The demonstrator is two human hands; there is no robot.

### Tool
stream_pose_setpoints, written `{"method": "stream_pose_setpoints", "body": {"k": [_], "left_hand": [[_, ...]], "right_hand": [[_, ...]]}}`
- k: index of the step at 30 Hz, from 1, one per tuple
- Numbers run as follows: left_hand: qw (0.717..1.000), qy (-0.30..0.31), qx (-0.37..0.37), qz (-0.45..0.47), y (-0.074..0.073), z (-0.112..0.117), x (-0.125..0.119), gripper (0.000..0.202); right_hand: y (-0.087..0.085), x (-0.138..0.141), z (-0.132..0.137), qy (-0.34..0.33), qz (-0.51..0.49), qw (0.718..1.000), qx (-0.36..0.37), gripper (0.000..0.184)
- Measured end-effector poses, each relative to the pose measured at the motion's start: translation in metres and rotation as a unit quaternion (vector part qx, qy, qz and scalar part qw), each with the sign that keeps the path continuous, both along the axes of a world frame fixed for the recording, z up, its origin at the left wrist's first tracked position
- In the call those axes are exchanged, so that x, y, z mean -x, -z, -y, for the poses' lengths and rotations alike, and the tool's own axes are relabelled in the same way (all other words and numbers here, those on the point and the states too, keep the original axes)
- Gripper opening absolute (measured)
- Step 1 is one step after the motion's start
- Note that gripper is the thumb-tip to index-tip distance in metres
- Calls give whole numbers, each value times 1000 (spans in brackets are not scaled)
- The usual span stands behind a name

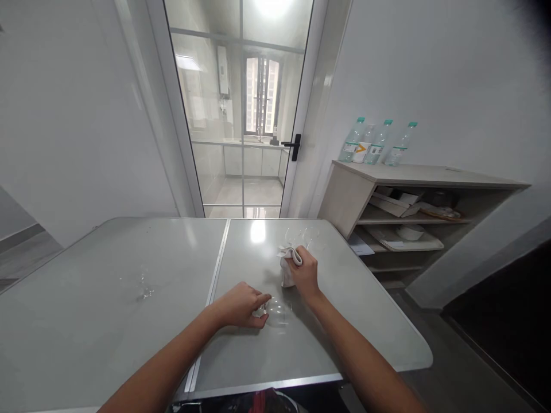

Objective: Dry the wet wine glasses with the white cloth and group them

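A clear wine glass (279, 314) lies on its side on the table near the front, its bowl pointing right. My left hand (243, 307) is closed around its stem end, thumb and index finger on either side. Gripped in my right hand (306, 274) is a folded white cloth (287, 272), which hangs down just beyond the glass. Cloth and glass appear apart. The palm of my right hand is hidden by its fingers and the cloth.
Behind my right hand are faint clear glasses (309, 234); another clear glass (146, 291) is on the left part of the table (86, 321). A metal strip (217, 264) crosses the tabletop. At right, several plastic bottles (398, 150) stand on an open shelf unit (430, 174).
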State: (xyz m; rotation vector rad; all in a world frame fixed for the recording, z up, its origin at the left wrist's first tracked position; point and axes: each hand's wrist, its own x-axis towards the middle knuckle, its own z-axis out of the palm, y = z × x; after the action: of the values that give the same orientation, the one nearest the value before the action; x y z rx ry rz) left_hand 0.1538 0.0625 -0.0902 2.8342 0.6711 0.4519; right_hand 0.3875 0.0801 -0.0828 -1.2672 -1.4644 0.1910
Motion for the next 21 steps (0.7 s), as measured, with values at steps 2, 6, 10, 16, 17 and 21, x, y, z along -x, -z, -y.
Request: {"method": "stream_pose_setpoints", "body": {"k": [2,6,10,16,17,21], "left_hand": [[1000,-8,-11,26,0,1,-2,29],[992,-60,-22,107,1,-7,1,35],[984,-75,-10,159,-1,-13,8,27],[989,-57,-13,134,-1,-10,9,22],[989,-69,-17,129,-1,-11,8,18],[981,-157,-4,116,0,-14,6,10]], "right_hand": [[0,3,0,-68,-39,995,57,26],[3,7,-1,-285,-137,928,195,29],[9,0,-1,-345,-298,825,335,42],[1,-1,5,-405,-270,807,335,48],[-3,0,7,-421,-239,818,312,48],[-17,0,12,-479,-108,859,147,46]]}}
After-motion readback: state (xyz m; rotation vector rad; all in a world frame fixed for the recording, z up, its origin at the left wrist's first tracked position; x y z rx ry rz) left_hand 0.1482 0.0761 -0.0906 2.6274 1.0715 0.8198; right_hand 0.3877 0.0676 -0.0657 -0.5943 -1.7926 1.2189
